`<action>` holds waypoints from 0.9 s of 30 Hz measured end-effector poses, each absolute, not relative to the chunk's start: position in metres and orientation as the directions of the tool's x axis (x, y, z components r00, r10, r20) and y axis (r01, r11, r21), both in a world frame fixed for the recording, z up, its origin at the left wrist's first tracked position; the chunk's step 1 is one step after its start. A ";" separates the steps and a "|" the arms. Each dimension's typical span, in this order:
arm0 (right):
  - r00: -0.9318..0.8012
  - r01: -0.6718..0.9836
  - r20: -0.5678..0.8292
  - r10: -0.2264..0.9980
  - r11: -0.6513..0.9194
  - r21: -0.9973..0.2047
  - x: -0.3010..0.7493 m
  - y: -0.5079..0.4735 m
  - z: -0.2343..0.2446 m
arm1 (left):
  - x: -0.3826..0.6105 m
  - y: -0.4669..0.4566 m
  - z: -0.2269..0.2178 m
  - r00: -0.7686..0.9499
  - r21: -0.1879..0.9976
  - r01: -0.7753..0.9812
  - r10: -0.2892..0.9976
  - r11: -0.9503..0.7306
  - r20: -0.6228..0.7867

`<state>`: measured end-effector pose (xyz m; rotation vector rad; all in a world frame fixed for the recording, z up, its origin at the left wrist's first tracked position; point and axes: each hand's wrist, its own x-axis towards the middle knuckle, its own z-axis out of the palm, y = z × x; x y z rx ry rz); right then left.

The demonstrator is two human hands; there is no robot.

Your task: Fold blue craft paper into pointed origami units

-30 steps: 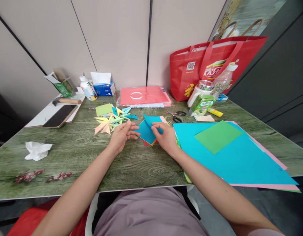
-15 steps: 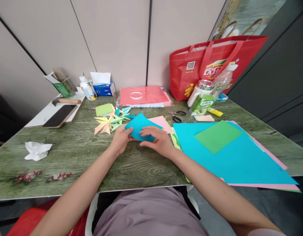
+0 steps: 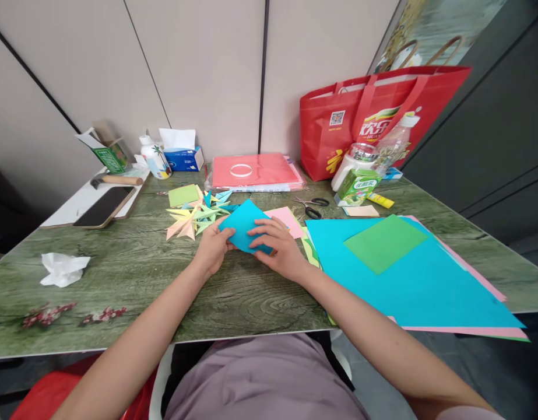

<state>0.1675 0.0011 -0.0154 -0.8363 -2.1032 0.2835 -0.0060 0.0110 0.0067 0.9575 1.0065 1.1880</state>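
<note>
A small blue paper square (image 3: 243,224) lies folded over on the green wood-grain table (image 3: 133,274) in front of me. My left hand (image 3: 214,248) pinches its left edge with closed fingers. My right hand (image 3: 277,245) lies across its near right part, fingers pressed down flat on the fold. Under and beside the blue paper lie a pink square (image 3: 290,220) and other coloured squares. Just left of my hands is a heap of folded paper stars (image 3: 194,217) in yellow, green, peach and blue.
Large blue (image 3: 408,280), green (image 3: 384,242) and pink sheets cover the right side. Scissors (image 3: 312,205), a red paper pack (image 3: 253,171), a red bag (image 3: 365,119), jars and a bottle stand behind. A phone (image 3: 103,206), tissue box (image 3: 181,154) and crumpled tissue (image 3: 61,269) are at the left.
The blue paper was lifted off the stack and folded over toward me. Both hands drew closer together on it, and my right hand now presses it down.
</note>
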 end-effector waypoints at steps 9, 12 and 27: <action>-0.246 0.362 0.578 0.778 0.627 -0.690 0.167 -0.002 -0.005 | -0.006 0.002 0.017 0.354 0.906 -0.402 0.935 0.133 0.020; -0.222 0.265 0.584 0.781 0.625 -0.734 0.167 -0.005 -0.001 | -0.007 0.001 0.017 0.352 0.914 -0.386 0.936 0.123 0.022; -0.102 0.144 0.519 0.849 0.529 -0.836 0.168 0.001 -0.007 | 0.000 0.005 0.015 0.260 0.914 -0.405 0.961 0.016 0.098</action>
